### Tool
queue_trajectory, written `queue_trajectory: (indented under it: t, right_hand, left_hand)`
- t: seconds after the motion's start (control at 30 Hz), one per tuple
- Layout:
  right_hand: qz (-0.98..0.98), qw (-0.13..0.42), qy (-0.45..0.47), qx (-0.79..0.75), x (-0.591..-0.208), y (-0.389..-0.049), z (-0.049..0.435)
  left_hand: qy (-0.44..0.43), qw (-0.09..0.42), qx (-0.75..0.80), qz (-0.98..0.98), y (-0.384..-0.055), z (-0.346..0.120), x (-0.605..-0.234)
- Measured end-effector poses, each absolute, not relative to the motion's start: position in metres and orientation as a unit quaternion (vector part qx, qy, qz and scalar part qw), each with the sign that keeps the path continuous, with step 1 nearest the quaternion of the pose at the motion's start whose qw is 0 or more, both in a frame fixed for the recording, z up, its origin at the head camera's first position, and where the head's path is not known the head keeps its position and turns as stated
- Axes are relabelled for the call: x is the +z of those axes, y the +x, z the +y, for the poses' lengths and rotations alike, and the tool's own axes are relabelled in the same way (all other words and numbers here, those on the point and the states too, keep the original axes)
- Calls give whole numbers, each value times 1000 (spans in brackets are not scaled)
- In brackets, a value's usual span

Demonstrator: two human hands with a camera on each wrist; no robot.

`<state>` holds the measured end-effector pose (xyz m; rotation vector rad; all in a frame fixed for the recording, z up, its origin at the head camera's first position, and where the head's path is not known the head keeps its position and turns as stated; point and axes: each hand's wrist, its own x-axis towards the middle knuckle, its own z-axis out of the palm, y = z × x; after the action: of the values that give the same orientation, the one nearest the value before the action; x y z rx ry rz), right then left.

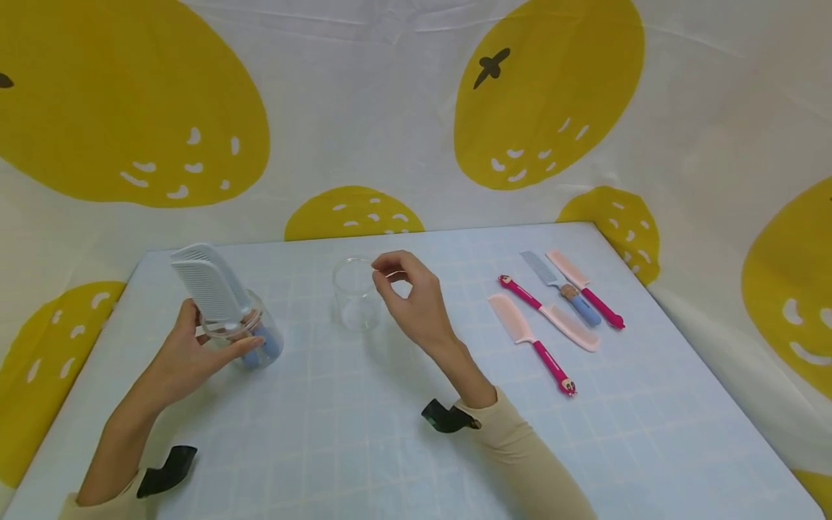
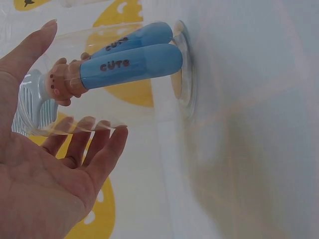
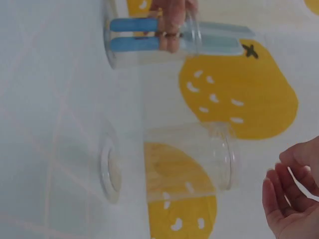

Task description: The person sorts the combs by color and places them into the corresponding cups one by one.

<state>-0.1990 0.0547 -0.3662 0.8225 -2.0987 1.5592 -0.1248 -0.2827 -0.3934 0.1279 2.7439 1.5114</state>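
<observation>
At the left of the table, my left hand (image 1: 185,357) holds a clear glass jar (image 1: 274,345), its thumb on one side and fingers round the other. Two light blue combs (image 1: 214,289) stand in it, teeth up and leaning. Their blue handles (image 2: 132,67), marked "CUTE", reach down inside the glass in the left wrist view. My right hand (image 1: 416,300) is beside the rim of a second clear glass jar (image 1: 354,295), with nothing in its loosely curled fingers. In the right wrist view that jar (image 3: 187,164) stands upright with a gap between it and the fingertips.
On the right of the table lie a pink comb with a magenta handle (image 1: 551,365), another comb crossing diagonally (image 1: 570,328), a blue comb (image 1: 588,312) with a bear figure, and a further pink comb (image 1: 601,307). A fruit-print cloth (image 1: 364,123) hangs behind the table.
</observation>
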Motion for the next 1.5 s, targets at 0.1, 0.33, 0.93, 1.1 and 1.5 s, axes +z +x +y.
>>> queue_trajectory:
  t: [0.1, 0.33, 0.93, 1.1, 1.5]
  right_hand:
    - [-754, 205, 279, 558, -368, -204, 66]
    - [-762, 207, 234, 568, -362, -207, 90]
    - [-788, 202, 150, 562, -348, -209, 143]
    - [-790, 214, 125, 560, -370, -231, 167]
    - [-794, 223, 80, 560, -381, -245, 214]
  left_hand:
    - [38, 3, 478, 877, -124, -283, -394]
    - [44, -1, 469, 882, -125, -284, -394]
    - [38, -2, 479, 877, -125, -282, -395]
    - [38, -3, 483, 875, -126, -282, -396]
    - [29, 3, 490, 871, -126, -282, -397]
